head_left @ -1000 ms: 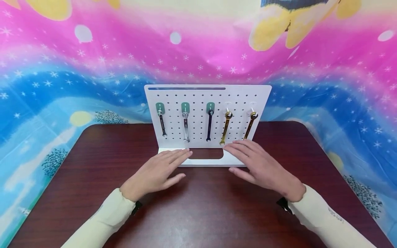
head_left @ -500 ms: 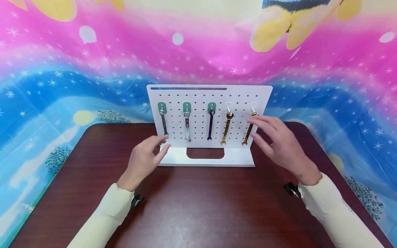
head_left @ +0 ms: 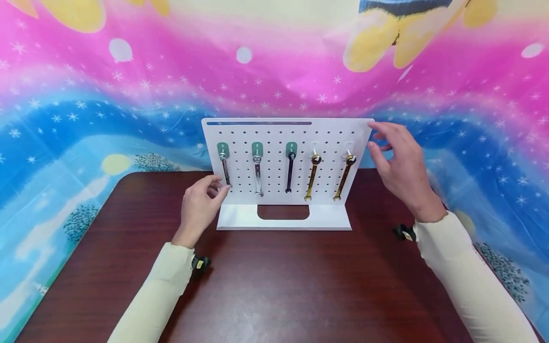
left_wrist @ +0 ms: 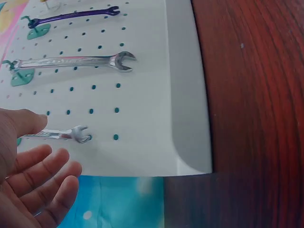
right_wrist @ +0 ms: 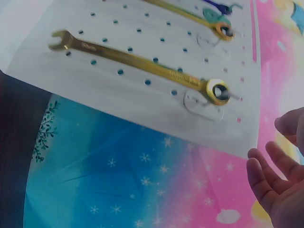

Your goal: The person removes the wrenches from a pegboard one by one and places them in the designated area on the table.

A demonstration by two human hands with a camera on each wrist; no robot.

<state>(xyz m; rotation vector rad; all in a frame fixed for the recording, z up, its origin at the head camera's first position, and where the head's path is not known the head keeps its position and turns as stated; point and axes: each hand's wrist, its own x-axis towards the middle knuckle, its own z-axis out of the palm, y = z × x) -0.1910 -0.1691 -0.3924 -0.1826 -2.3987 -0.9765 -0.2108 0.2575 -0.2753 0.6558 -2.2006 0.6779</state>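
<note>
A white pegboard (head_left: pixel 273 186) on a dark table (head_left: pixel 274 286) bears five wrenches (head_left: pixel 290 172) on hooks (head_left: pixel 291 147). The left hand (head_left: pixel 199 202), empty, thumb and fingers parted, nears the leftmost wrench (head_left: pixel 226 172); the right hand (head_left: pixel 403 164), relaxed, empty, is beside the board's right edge.

The pegboard (head_left: pixel 274 166) stands on the worktop (head_left: pixel 274 281), at the frame's centre, before the cloth (head_left: pixel 274 62), and carries five wrenches (head_left: pixel 290 174) in a row. The left grip (head_left: pixel 199 202) is beside the leftmost wrench (head_left: pixel 225 171), the right grip (head_left: pixel 403 164) beside the pegboard's upper right corner.
</note>
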